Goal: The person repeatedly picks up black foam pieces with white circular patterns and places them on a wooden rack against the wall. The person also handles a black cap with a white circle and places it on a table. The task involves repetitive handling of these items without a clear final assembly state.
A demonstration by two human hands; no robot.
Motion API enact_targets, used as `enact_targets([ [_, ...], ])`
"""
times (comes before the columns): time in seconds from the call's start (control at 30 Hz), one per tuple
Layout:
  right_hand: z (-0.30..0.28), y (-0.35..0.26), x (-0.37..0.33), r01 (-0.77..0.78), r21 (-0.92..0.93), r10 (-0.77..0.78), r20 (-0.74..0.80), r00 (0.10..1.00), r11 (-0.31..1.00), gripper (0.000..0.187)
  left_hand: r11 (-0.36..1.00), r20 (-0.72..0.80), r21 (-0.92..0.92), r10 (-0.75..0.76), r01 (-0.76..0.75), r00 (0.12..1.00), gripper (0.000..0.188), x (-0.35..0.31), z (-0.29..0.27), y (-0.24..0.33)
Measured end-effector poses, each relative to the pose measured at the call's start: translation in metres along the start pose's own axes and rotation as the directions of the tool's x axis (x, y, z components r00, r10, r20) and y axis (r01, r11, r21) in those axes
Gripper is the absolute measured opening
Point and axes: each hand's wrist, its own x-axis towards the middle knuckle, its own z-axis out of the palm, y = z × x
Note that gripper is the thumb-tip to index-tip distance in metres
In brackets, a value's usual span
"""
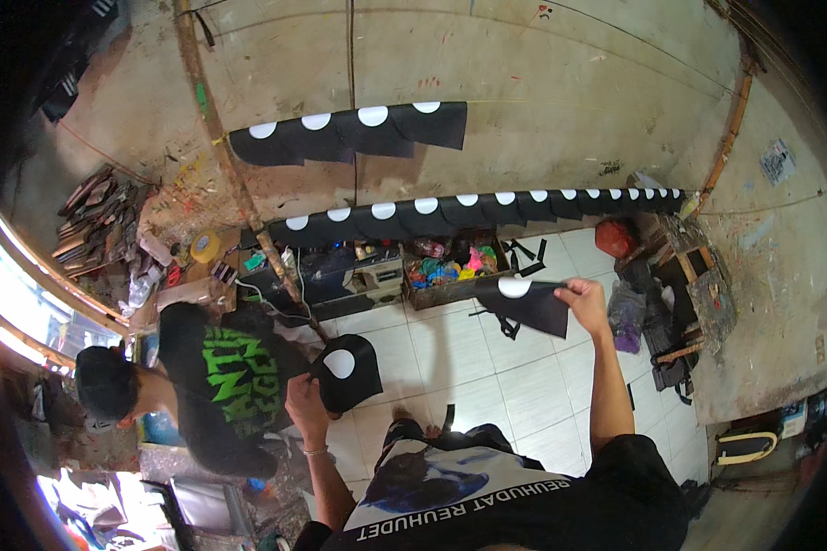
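My left hand (305,402) is closed on the edge of a limp black sheet piece (366,378) with a white circle on it. Out to the right, my right hand (583,303) pinches the corner of another black sheet piece (544,317), whose white round patch shows near its top edge. The two pieces hang apart from each other above the tiled floor. I cannot tell whether they are cloth or a thin coated sheet. A long row of similar black pieces (404,219) overlaps along a line by the wall, and a shorter row (372,133) hangs above it.
A person in a black shirt (239,376) and cap bends close to my left arm. A slanted wooden pole (225,151) stands near the rows. A box of colourful items (455,275) sits by the wall. Wooden furniture (708,294) and a red bag-like bundle (616,237) are at right.
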Motion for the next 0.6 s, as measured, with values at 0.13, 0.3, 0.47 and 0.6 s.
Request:
enact_targets([
  [0.13, -0.019, -0.026, 0.1, 0.265, -0.201, -0.296, -0.143, 0.944, 0.943, 0.013, 1.0, 0.035, 0.02, 0.019, -0.02, 0.999, 0.015, 0.045, 0.055, 0.007],
  [0.3, -0.017, -0.059, 0.251, 0.406, 0.088, -0.379, -0.223, 0.898, 0.91, 0.026, 1.0, 0.016, 0.0, 0.022, -0.022, 1.0, 0.015, 0.105, 0.126, 0.016],
  [0.47, 0.004, -0.052, 0.384, 0.358, 0.266, -0.346, -0.093, 0.934, 0.895, 0.042, 0.999, -0.025, -0.021, 0.027, -0.027, 0.999, 0.011, 0.157, 0.168, 0.052],
  [0.6, 0.029, -0.014, 0.44, 0.199, 0.486, -0.247, 0.037, 0.968, 0.851, 0.052, 0.999, -0.076, -0.003, 0.033, -0.033, 0.997, 0.007, 0.179, 0.18, 0.083],
])
